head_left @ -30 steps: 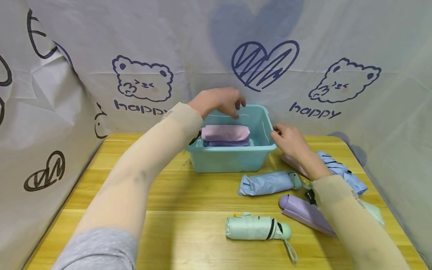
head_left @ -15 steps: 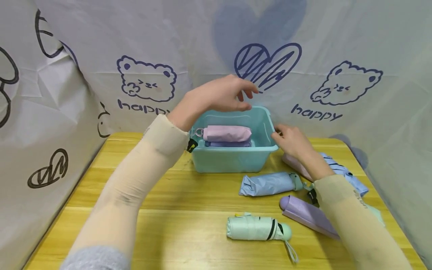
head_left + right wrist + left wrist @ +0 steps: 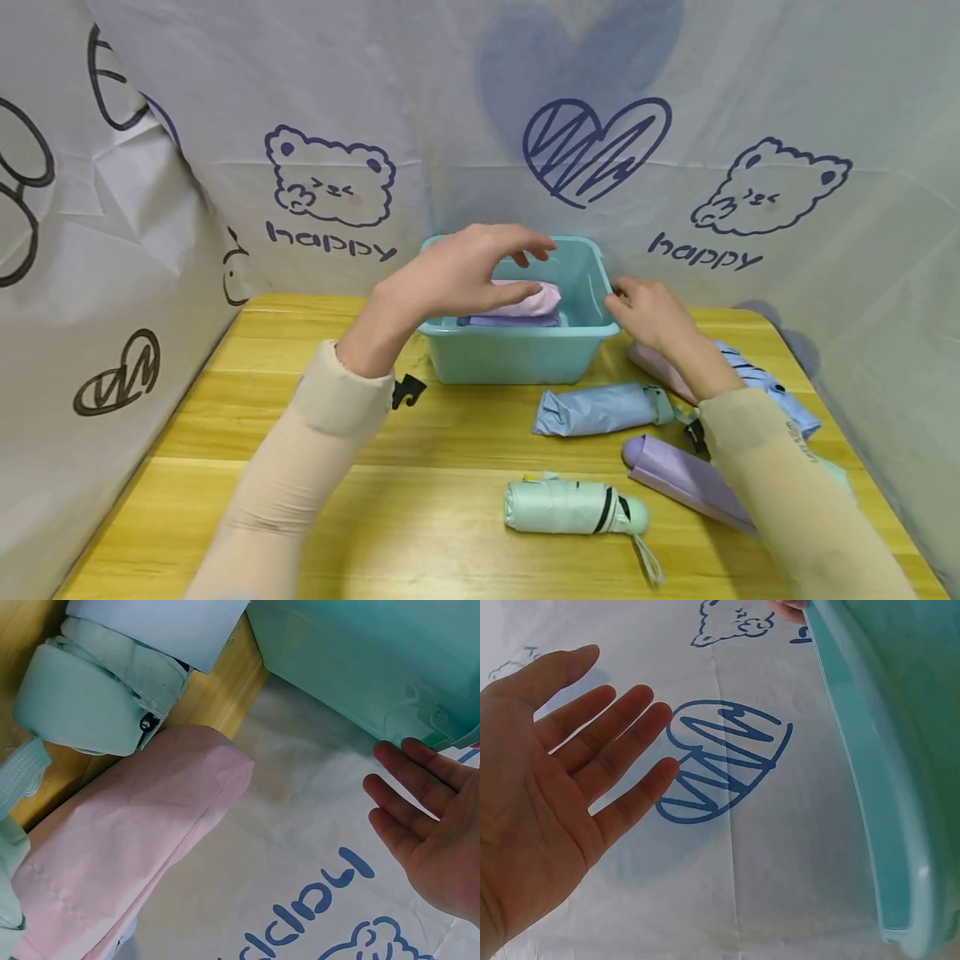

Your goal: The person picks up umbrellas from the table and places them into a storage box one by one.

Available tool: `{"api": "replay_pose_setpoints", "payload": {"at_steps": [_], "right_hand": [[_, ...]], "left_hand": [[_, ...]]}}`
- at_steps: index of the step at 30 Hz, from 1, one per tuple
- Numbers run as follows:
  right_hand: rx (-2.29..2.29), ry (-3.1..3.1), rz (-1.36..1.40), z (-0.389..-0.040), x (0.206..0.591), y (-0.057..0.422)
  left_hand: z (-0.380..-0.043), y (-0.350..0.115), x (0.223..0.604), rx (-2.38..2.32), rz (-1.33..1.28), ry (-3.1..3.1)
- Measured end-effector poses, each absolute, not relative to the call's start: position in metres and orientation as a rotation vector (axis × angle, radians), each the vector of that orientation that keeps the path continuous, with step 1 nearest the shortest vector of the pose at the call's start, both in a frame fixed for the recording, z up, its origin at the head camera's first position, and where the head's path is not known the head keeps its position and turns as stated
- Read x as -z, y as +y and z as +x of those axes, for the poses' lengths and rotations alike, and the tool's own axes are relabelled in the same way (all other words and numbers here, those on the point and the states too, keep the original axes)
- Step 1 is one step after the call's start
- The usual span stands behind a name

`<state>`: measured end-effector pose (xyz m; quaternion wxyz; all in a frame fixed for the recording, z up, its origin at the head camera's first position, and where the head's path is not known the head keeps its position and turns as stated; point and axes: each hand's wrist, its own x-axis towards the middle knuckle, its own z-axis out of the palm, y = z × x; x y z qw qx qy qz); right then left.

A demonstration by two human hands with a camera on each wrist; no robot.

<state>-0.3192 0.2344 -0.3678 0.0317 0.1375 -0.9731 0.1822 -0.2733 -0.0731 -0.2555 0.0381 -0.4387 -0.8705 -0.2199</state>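
A light teal plastic basin stands at the back of the table. Inside it a pink folded umbrella lies on a purple folded umbrella. My left hand hovers over the basin's left part, holding nothing. In the left wrist view its fingers are spread and relaxed. At the basin's right rim my right hand holds the edge, with several fingers against the outer wall below the rim; the thumb is mostly hidden in the right wrist view.
Right of and before the basin lie a blue folded umbrella, a mint one, a purple one, a striped blue one and a pink one. A white printed cloth hangs behind the wooden table.
My left hand has risen from above the basin, then come down and left over it. The pink umbrella inside stays put. My right hand keeps its place at the rim.
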Motion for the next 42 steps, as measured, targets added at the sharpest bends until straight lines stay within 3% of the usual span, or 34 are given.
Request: {"api": "replay_pose_setpoints", "payload": {"at_steps": [13,42], "right_hand": [[-0.561,-2.982,0.442,-0.319,0.367,0.236],[-0.533,-2.995,0.451,-0.322,0.369,0.236]], "left_hand": [[-0.235,-0.087,0.298,0.836,-1.416,-2.278],[-0.186,-0.044,0.379,0.479,-1.533,-2.656]]}}
